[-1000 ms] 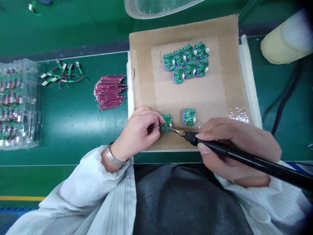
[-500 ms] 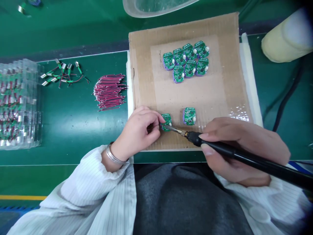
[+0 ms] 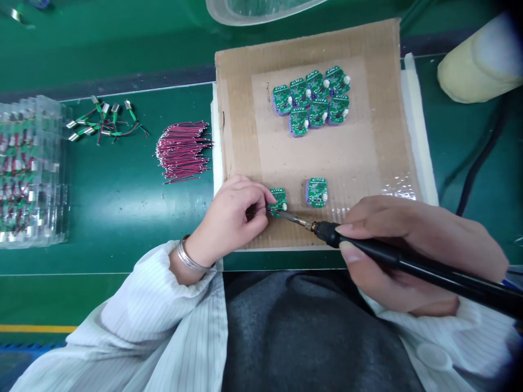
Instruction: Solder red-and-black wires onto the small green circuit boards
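Observation:
On the cardboard sheet [image 3: 286, 163], my left hand [image 3: 241, 209] bends its thumb and forefinger together at the left edge of a small green circuit board [image 3: 279, 199]. Whatever the fingertips pinch is too small or hidden to make out. From the right, my right hand [image 3: 420, 247] grips a black-handled soldering iron [image 3: 363, 246]. The iron's metal tip meets the lower edge of that same board, close to the left fingertips. Just to the right lies a second circuit board [image 3: 317, 193] with a white connector and a purple underside.
Several more circuit boards [image 3: 299, 121] sit grouped farther back on the cardboard. To the left are a pile of short red and black wires [image 3: 183, 152], loose metal parts with leads [image 3: 104, 122] and stacked clear trays [image 3: 32, 174]. A plastic tub [image 3: 261, 19] stands behind.
The iron's tip has shifted slightly down along the board's lower edge, and my right hand has moved a little right. My left hand stays nearly still.

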A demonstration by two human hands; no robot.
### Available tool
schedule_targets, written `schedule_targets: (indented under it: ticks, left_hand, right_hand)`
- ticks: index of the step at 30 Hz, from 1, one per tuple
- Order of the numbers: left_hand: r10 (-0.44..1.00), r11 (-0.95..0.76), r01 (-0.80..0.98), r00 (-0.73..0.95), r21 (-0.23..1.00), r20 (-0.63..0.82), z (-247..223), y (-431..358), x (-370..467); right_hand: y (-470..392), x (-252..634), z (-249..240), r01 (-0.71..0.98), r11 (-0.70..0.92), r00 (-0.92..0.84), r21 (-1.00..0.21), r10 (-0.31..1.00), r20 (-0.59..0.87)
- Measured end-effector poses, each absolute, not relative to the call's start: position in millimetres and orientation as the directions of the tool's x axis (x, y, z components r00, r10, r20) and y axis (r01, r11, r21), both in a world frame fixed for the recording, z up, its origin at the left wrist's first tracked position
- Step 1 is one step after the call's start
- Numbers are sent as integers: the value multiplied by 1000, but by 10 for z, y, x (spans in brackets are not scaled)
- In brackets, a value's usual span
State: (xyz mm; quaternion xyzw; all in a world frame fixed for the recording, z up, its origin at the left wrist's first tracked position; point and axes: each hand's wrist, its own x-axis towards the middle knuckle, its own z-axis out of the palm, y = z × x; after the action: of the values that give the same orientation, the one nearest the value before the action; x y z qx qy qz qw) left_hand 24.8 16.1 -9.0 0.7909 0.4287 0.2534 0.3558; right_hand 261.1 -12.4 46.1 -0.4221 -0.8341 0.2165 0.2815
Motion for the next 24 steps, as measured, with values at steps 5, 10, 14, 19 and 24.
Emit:
schedule_targets:
  ticks: [5,10,14,19,24]
  left_hand:
    - [856,-388,501,507,774,102,-83,160,249]
    - [857,-387,501,506,774,101,-82,161,249]
    - [857,-386,492,504,780,105,-84,161,254]
    - [859,-381,495,502,781,101,-84,160,254]
    - [859,-381,499,503,778,98,-75,161,257]
  right_hand:
    - [-168,2535,452,628,522,-416,-578,852,317]
    - [-170,2515,415,628,537,-409,-563,843,349]
    - [-161,2534,425,629,540,-427,-559,841,332]
    - [-151,2549,422,615,567,-455,-549,823,340]
    - [-167,2522,420,635,531,-411,-561,847,336]
